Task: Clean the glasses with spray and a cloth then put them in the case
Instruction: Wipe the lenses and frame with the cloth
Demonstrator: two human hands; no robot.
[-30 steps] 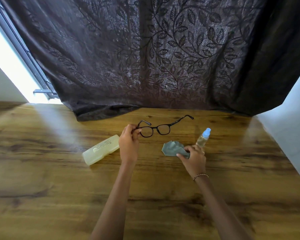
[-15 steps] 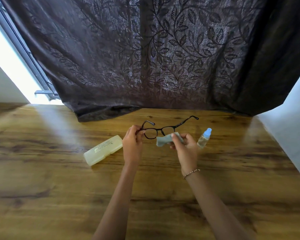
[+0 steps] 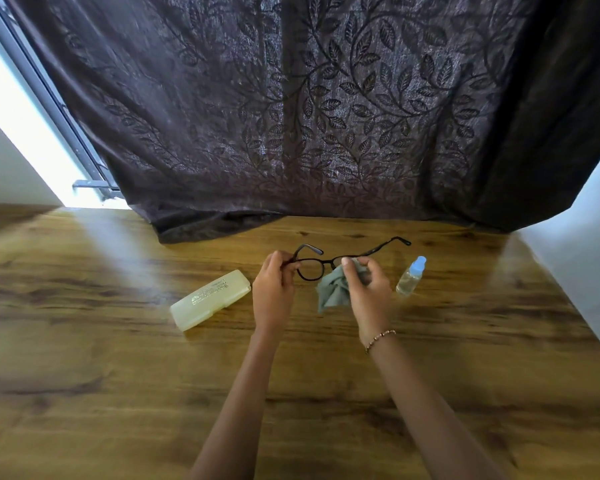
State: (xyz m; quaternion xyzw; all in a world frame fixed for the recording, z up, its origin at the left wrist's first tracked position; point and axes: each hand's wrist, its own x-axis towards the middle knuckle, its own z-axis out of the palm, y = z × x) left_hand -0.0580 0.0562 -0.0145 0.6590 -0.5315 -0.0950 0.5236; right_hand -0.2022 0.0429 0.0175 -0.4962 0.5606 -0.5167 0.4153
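Pinching the glasses [image 3: 312,268] by the left rim, your left hand [image 3: 273,292] steadies them above the counter [image 3: 118,375] so your right hand [image 3: 368,292], closed around the cloth [image 3: 333,292], can rub the right lens.

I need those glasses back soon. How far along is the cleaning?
Midway. Spraying can't be confirmed, though the spray bottle stands set aside on the table. In hand: the left hand holds the glasses while the right hand presses the cloth to one lens. Left: finishing the wipe and putting them in the case, which is shut.
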